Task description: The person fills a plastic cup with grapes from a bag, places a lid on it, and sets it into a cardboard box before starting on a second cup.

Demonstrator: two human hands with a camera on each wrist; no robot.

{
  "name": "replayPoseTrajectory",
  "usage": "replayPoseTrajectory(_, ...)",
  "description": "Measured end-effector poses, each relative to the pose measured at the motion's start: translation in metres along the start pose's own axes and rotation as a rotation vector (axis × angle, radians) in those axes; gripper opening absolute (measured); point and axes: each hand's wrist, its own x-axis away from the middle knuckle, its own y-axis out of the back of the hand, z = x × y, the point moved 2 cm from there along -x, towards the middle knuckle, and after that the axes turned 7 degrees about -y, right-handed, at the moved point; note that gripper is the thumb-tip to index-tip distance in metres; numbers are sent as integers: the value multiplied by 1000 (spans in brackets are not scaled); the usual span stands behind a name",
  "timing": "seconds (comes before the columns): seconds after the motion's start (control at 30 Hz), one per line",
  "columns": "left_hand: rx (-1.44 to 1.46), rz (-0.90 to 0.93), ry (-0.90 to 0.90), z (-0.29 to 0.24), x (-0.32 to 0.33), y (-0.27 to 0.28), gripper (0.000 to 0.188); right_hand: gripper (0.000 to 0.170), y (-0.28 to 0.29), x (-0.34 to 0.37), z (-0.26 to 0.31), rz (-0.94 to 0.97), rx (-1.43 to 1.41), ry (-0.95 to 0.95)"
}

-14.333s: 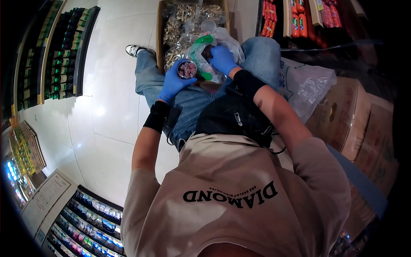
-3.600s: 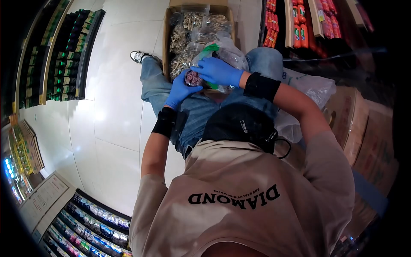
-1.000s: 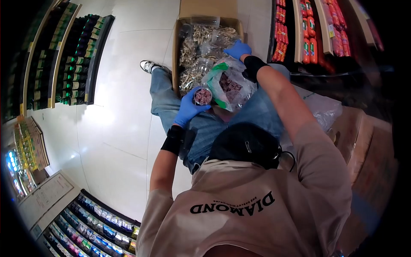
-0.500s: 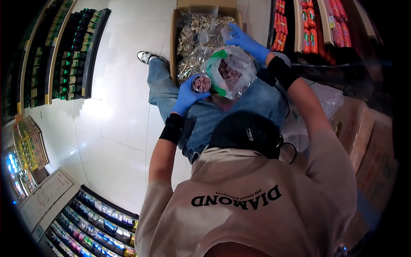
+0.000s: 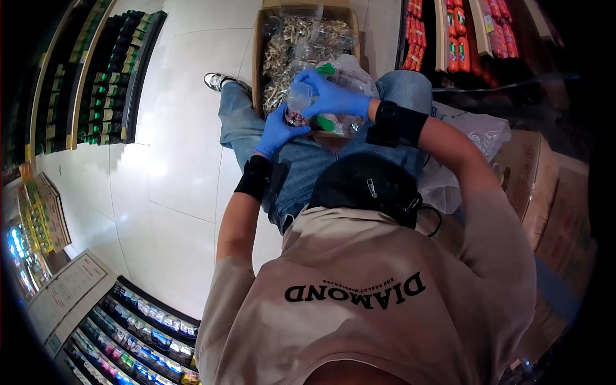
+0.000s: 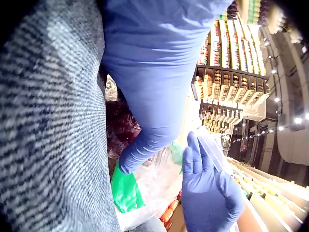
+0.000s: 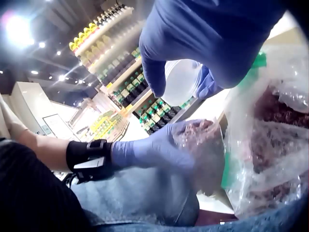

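Observation:
My blue-gloved left hand [image 5: 276, 133] grips a clear cup [image 7: 205, 150] filled to the top with reddish-purple dried pieces. Just above that cup, my right hand [image 5: 333, 97] pinches a round translucent lid [image 5: 299, 97] by its edge. In the right wrist view the lid [image 7: 181, 82] is tilted and apart from the cup's mouth. Beside the cup lies an open plastic bag [image 7: 263, 164] with a green band, holding more of the same pieces. The left wrist view shows the left hand [image 6: 154, 72] close up, the cup mostly hidden behind it.
A cardboard box [image 5: 258, 70] with clear containers of pale dried pieces stands between the legs. A crumpled plastic bag [image 5: 475, 131] and cardboard cartons [image 5: 526, 173] are at the right. Shelves [image 5: 138, 77] line the left; red packages [image 5: 457, 38] are displayed at the upper right.
My right hand has moved from the far right part of the box back to the cup, now with the lid in its fingers. The left hand still holds the cup.

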Motion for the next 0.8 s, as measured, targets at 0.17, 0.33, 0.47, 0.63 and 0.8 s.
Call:
replayPoseTrajectory(0.17, 50, -10, 45, 9, 0, 2, 74, 90, -15, -1, -16, -16, 117, 62)
replayPoseTrajectory(0.33, 88, -40, 11, 11, 0, 2, 73, 87, -18, 0, -25, -15, 264, 55)
replayPoseTrajectory(0.47, 9, -41, 12, 10, -1, 4, 72, 83, -15, 1, -23, -20, 340, 14)
replayPoseTrajectory(0.63, -37, -50, -5, 12, -1, 4, 71, 74, -16, 2, -15, -8, 417, 21)
replayPoseTrajectory(0.8, -57, -45, -10, 14, -1, 4, 70, 74, -15, 1, -19, -9, 473, 42)
